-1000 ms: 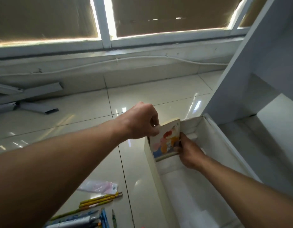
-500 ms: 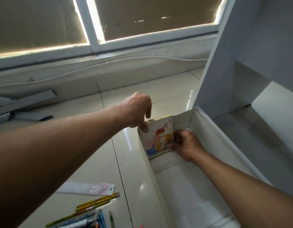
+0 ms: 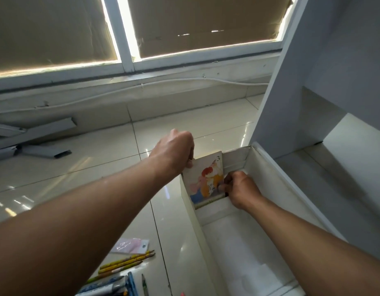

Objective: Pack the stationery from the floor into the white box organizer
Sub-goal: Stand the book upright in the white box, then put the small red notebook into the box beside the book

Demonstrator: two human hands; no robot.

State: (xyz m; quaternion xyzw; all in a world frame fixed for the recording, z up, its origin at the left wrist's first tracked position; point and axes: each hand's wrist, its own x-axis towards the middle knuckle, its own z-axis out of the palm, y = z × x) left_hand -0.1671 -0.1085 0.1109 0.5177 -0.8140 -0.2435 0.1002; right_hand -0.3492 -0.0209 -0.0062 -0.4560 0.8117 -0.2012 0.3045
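A small booklet (image 3: 207, 180) with a cartoon cover and a "3" in its corner stands upright in the far compartment of the white box organizer (image 3: 191, 221). My left hand (image 3: 174, 152) pinches the booklet's top left corner. My right hand (image 3: 241, 190), inside the box, presses its fingers on the booklet's right edge. On the floor at the lower left lie several yellow pencils (image 3: 127, 262), a pink packet (image 3: 131, 245), blue pens (image 3: 112, 287) and a green pen (image 3: 144, 286).
A white shelf unit (image 3: 313, 103) rises right behind the box. Grey metal rails (image 3: 35, 142) lie on the tiled floor at the far left, beneath a window covered with cardboard. A white cable runs along the wall base.
My left hand, lifted off the booklet half a second ago, now grips its top left corner again. The booklet sits slightly lower in the compartment. My right hand stays at its right edge.
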